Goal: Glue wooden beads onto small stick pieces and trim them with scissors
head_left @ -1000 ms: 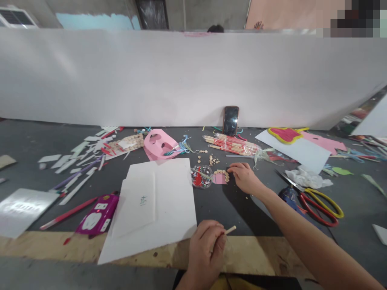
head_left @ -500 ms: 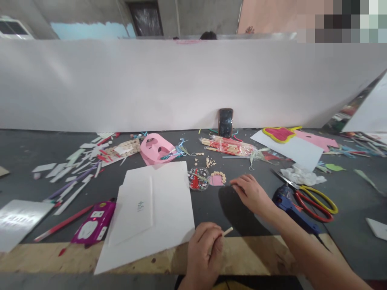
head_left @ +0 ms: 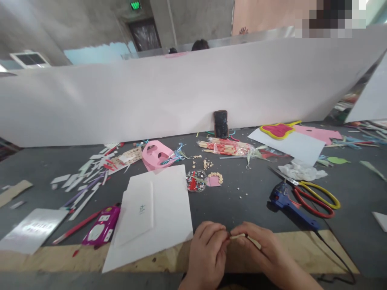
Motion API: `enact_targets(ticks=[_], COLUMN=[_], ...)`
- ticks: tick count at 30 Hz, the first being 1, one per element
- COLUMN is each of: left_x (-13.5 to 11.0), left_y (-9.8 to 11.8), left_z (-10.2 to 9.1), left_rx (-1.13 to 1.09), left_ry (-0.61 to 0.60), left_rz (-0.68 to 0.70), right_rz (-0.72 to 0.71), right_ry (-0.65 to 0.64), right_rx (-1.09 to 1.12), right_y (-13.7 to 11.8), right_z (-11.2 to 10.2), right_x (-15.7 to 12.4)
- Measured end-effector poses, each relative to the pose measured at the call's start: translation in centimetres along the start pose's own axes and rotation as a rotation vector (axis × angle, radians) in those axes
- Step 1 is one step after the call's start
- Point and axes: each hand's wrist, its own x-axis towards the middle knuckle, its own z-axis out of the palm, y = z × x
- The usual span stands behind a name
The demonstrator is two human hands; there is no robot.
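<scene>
Both my hands meet low in the middle, over the wooden front edge of the table. My left hand (head_left: 208, 251) is closed, its fingertips at one end of a thin pale stick (head_left: 237, 237). From the other side my right hand (head_left: 264, 247) pinches the stick, and part of its length lies across these fingers. A small dark spot shows beside the right fingertips; I cannot make out what it is. Beyond the hands lie a pink square with pale beads along its edge (head_left: 214, 181) and a clear dish of mixed beads (head_left: 196, 181).
White sheets (head_left: 172, 217) and a purple device (head_left: 102, 225) lie left. A blue glue gun (head_left: 290, 205) with its cord and red-yellow scissors (head_left: 314, 201) lie right. Behind are packaged sticks (head_left: 223, 147), a phone (head_left: 221, 124), a pink mask (head_left: 155, 155) and a white partition (head_left: 145, 100).
My right hand has come back from beside the beaded square to the stick by my left hand. Small white bits now show where it was. The view has tilted slightly.
</scene>
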Motion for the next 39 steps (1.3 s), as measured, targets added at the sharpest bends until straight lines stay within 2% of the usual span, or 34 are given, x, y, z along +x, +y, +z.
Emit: enact_targets(ticks=[3, 6, 10, 15, 20, 25, 30, 36, 39], left_x=[0.5, 1.8, 5.0, 9.6, 11.9, 12.4, 12.4, 12.8, 13.0], left_y=[-0.2, -1.2, -3.7, -7.0, -8.1, -7.9, -7.9, -8.3, -8.4], left_z=[-0.4, -1.4, -2.6, -2.3, -1.1, -0.5, -0.1, 0.5, 0.8], left_rx=[0.136, 0.288, 0.433, 0.565, 0.664, 0.688, 0.688, 0.664, 0.653], left_ry=[-0.088, -0.129, -0.178, -0.238, -0.281, -0.331, -0.363, -0.369, -0.367], left_rz=[0.002, -0.058, -0.153, -0.177, -0.171, -0.128, -0.134, -0.113, -0.108], right_rz=[-0.008, 0.018, 0.114, 0.155, 0.155, 0.148, 0.223, 0.171, 0.208], right_ry=[0.182, 0.356, 0.479, 0.507, 0.511, 0.535, 0.565, 0.515, 0.569], right_rx=[-0.064, -0.12, -0.128, -0.124, -0.08, -0.027, 0.062, -0.017, -0.002], right_y=[0.9, 2.2, 4.9, 7.1, 7.0, 6.9, 6.5, 6.7, 6.3], right_z=[-0.6, -1.4, -1.8, -1.4, -1.3, -1.4, -1.2, -1.6, -1.5], right_x=[-0.5, -1.7, -3.9, -5.4, -5.3, -5.1, -4.9, -4.8, -4.7])
